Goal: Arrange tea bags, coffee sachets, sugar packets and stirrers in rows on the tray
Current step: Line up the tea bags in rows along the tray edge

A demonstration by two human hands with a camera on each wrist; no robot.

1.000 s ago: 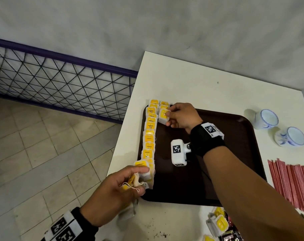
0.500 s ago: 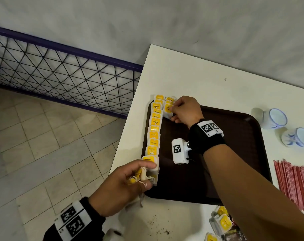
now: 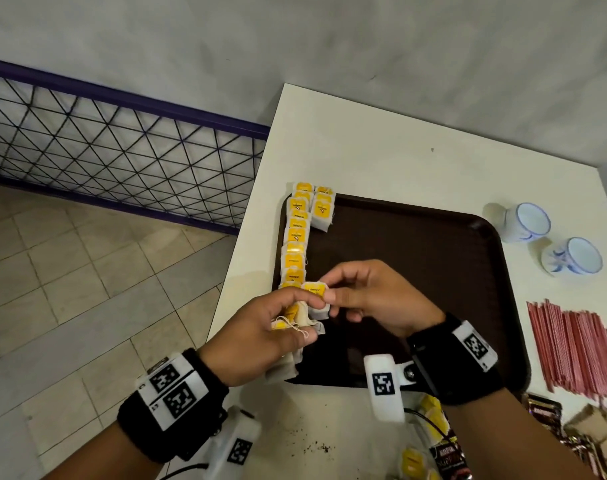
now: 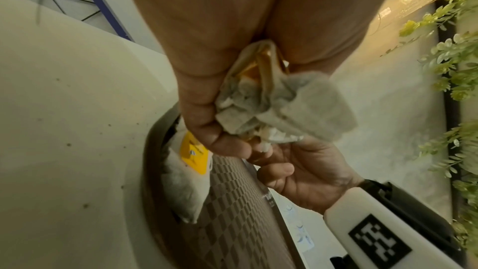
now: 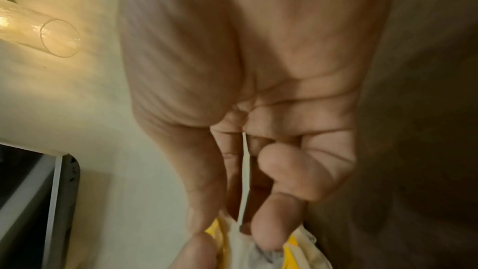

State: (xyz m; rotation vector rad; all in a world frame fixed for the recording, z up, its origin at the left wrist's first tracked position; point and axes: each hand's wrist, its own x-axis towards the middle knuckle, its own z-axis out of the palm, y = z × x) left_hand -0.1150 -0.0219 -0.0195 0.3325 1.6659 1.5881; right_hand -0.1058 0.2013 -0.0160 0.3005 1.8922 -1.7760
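A dark brown tray lies on the white table. A row of yellow-labelled tea bags runs down its left edge, and a short second row starts at the far end. My left hand grips a bunch of tea bags at the tray's near left corner. My right hand pinches the top tea bag of that bunch; the pinch shows at the bottom of the right wrist view.
Two white-and-blue cups stand right of the tray. Red stirrers lie in a bundle at the right edge. Loose tea bags and dark sachets sit at the near edge. A purple mesh fence and tiled floor lie left of the table.
My right hand has left the far end of the second row and come back to the bunch in my left hand, where it now pinches a tea bag.
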